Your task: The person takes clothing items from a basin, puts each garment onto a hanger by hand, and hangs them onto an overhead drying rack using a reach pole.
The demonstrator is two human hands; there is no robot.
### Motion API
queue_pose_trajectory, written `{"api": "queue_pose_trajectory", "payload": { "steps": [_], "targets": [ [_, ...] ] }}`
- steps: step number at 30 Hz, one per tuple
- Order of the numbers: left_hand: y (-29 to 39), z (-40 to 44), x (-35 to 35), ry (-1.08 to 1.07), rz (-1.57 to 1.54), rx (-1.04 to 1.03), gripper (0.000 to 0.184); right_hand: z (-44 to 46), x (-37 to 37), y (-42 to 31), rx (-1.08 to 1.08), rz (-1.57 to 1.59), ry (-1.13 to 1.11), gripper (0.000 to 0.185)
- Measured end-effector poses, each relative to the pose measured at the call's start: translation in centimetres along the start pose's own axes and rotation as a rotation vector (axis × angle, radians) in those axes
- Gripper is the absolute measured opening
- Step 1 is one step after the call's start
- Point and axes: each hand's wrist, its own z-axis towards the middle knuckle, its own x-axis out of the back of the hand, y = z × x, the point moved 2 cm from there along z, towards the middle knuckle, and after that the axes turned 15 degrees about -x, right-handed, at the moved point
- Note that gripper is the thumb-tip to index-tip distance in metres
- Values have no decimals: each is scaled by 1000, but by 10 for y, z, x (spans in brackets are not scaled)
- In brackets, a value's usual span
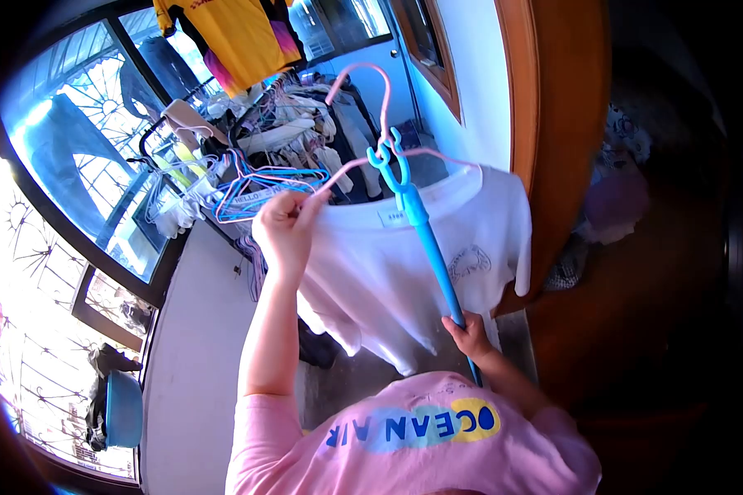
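A white shirt hangs on a pink hanger in front of me, its neckline stretched wide. My left hand is closed at the left shoulder of the hanger and shirt. Lower right, my right hand wraps round a blue pole, which slants up across the shirt front. The pole's forked tip is at the hanger's neck, just below its hook; whether it bears the weight I cannot tell.
Several empty hangers and crowded clothes fill racks behind. A yellow shirt hangs at the top. Windows and a blue basin are on the left. A wooden door frame stands close on the right.
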Motion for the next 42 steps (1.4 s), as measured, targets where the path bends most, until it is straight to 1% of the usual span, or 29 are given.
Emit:
{"api": "queue_pose_trajectory", "payload": {
  "steps": [4, 7, 8, 9, 10, 11, 13, 15, 16, 17, 18, 20, 21, 23, 24, 25, 26, 27, 28, 30, 31, 32, 33, 34, 35, 37, 38, 40, 42],
  "targets": [
    [6, 7, -13, 0, 11, -122, 17, 28, -9, -14, -55, 107, -68, 26],
    [14, 17, -21, 180, 425, -453, 40, 56, -18, -38, -18, 115, -2, 28],
    [5, 9, -28, 160, 397, -522, 49, 69, -19, -50, 13, 75, 52, 29],
    [5, -11, -37, 43, 287, -441, 41, 85, -22, -62, 31, 73, 51, 29],
    [0, -34, -53, -30, 76, -565, 34, 103, -24, -73, -10, 137, 35, 29],
    [0, -63, -72, -140, -116, -526, 31, 120, -25, -85, -56, 198, 18, 29],
    [8, -135, -116, -516, -463, 148, 41, 158, -28, -123, 14, 234, -45, 32],
    [-7, -207, -170, -420, -580, 167, 51, 192, -36, -172, 25, 303, -144, 36],
    [-23, -232, -201, -634, -811, 533, 38, 211, -38, -192, 31, 310, -194, 33],
    [-16, -212, -208, -462, -1015, 645, 21, 230, -41, -211, 42, 315, -241, 31],
    [-21, -187, -210, -380, -995, 669, 21, 250, -45, -230, 57, 302, -236, 31],
    [-33, -130, -215, -186, -923, 673, 25, 280, -50, -263, 451, 149, -28, 24],
    [-42, -98, -213, -135, -894, 654, 26, 290, -52, -261, 464, 138, -26, 24],
    [-77, -44, -225, -110, -838, 585, 25, 298, -50, -238, 704, 1, 390, 31],
    [-87, -14, -224, -34, -792, 451, 24, 302, -50, -200, 581, 89, 354, 34],
    [-92, 16, -220, -27, -850, 452, 26, 298, -53, -151, 454, 176, 314, 37],
    [-97, 42, -217, 11, -806, 364, 26, 282, -62, -106, 344, 95, 284, 38],
    [-100, 66, -221, 1, -873, 418, 27, 276, -75, -54, 306, 94, 127, 35],
    [-104, 88, -226, -13, -936, 473, 27, 253, -84, -56, 370, 9, 22, 28],
    [-111, 128, -230, -88, -999, 463, 28, 234, -90, -24, -258, 214, -102, 18],
    [-114, 139, -234, -151, -1071, 452, 31, 248, -85, -16, -260, 216, -109, 18],
    [-118, 145, -242, -148, -1062, 447, 31, 272, -76, -9, -37, 88, 71, 15],
    [-119, 154, -251, -92, -893, 193, 38, 291, -70, -10, 188, -38, 254, 15],
    [-119, 164, -257, -35, -718, -60, 47, 311, -61, -37, 147, -15, 265, 18],
    [-120, 166, -258, -26, -714, -74, 47, 341, -50, -52, 216, -64, 293, 16],
    [-117, 140, -254, -76, -382, -329, 64, 405, -26, -71, 434, -123, 345, 14],
    [-124, 121, -263, -141, -618, -200, 63, 436, -16, -84, 590, -125, 372, 14],
    [-132, 82, -269, -238, -946, 90, 54, 477, 4, -133, 387, -156, 297, 21],
    [-142, 46, -259, -268, -1042, 290, 44, 526, 13, -173, 468, -200, 316, 28]
  ]
}}
